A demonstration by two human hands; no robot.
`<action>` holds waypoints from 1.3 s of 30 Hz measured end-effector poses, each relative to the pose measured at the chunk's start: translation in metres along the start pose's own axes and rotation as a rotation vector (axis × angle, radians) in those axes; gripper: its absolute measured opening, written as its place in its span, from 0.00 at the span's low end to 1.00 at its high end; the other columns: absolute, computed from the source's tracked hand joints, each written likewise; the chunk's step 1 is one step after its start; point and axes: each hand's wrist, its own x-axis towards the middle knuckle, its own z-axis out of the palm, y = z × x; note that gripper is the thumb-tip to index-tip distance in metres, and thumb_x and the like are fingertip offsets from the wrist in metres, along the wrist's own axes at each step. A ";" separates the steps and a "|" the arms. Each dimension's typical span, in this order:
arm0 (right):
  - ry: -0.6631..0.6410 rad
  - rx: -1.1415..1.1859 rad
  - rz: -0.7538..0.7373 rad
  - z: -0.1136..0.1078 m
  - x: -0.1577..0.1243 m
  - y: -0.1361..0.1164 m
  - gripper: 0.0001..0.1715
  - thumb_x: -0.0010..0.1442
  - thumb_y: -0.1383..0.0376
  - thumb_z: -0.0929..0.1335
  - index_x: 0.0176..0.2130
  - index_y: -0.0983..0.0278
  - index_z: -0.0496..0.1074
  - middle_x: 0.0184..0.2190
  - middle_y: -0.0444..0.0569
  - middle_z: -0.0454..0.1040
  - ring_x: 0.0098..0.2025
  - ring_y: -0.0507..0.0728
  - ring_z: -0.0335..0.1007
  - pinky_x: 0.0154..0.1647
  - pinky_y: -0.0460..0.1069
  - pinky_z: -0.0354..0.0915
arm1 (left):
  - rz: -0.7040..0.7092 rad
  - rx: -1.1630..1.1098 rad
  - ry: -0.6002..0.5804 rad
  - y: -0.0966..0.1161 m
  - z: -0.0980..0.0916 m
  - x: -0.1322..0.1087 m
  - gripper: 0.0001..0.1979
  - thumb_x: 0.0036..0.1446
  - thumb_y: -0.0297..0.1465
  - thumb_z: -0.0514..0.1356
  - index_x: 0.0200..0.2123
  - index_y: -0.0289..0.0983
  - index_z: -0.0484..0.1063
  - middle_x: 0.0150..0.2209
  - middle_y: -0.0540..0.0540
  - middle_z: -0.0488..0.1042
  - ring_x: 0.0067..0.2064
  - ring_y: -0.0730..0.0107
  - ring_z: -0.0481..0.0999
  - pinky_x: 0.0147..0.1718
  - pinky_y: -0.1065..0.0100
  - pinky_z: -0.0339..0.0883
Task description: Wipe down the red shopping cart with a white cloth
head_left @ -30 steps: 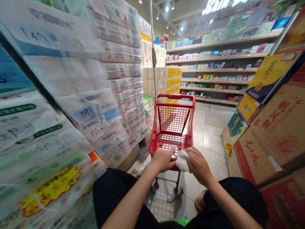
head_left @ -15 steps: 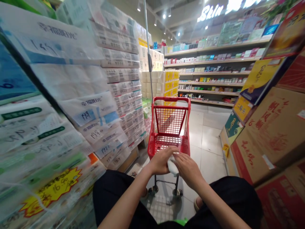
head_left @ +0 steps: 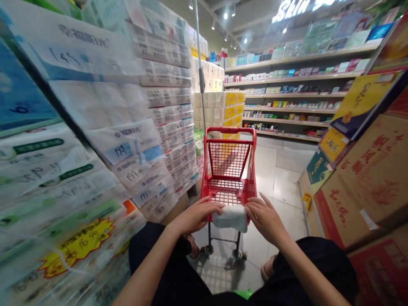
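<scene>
A small red shopping cart (head_left: 231, 170) with a mesh basket stands in front of me between my knees. A folded white cloth (head_left: 230, 218) is spread flat at the near rim of its basket. My left hand (head_left: 200, 214) is closed on the cloth's left end, fingers pointing right. At the right end, my right hand (head_left: 264, 216) pinches the cloth's edge, with a finger raised away from it. My thumbs are mostly hidden. I cannot tell whether the cloth rests on the rim or hangs just in front of it.
Wrapped tissue packs (head_left: 127, 148) are stacked high on the left, a yellow price tag (head_left: 78, 246) low among them. Cardboard boxes (head_left: 376, 157) line the right side. Shelves of small goods (head_left: 293, 89) stand at the back. A thin pole (head_left: 200, 76) rises behind the cart.
My hands have moved apart from close together. The white cloth, bunched between them before, is now spread wide across the near end of the cart.
</scene>
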 end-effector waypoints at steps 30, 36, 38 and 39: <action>0.134 -0.112 0.036 0.032 -0.010 0.038 0.15 0.66 0.66 0.58 0.32 0.63 0.69 0.28 0.46 0.71 0.32 0.54 0.62 0.47 0.52 0.56 | -0.006 0.374 0.228 -0.059 0.056 0.042 0.14 0.66 0.37 0.49 0.48 0.37 0.67 0.56 0.44 0.67 0.66 0.63 0.52 0.67 0.52 0.40; 0.105 -0.187 0.065 0.037 -0.005 0.022 0.16 0.67 0.66 0.58 0.32 0.63 0.68 0.28 0.46 0.71 0.33 0.54 0.62 0.46 0.52 0.54 | -0.159 0.459 0.409 -0.033 0.085 0.052 0.11 0.65 0.35 0.49 0.39 0.38 0.68 0.42 0.43 0.70 0.53 0.59 0.66 0.61 0.51 0.53; 0.099 -0.198 0.065 0.038 -0.002 0.015 0.16 0.68 0.65 0.58 0.32 0.63 0.69 0.29 0.47 0.71 0.33 0.55 0.62 0.45 0.52 0.54 | -0.224 0.461 0.441 -0.020 0.089 0.057 0.10 0.65 0.34 0.49 0.37 0.38 0.68 0.39 0.43 0.70 0.48 0.59 0.68 0.56 0.52 0.58; 0.098 -0.200 0.067 0.039 -0.001 0.011 0.16 0.68 0.65 0.58 0.32 0.63 0.69 0.29 0.47 0.71 0.33 0.55 0.62 0.45 0.52 0.54 | -0.255 0.451 0.451 -0.013 0.090 0.060 0.10 0.65 0.34 0.49 0.36 0.38 0.67 0.38 0.43 0.70 0.45 0.59 0.69 0.53 0.52 0.61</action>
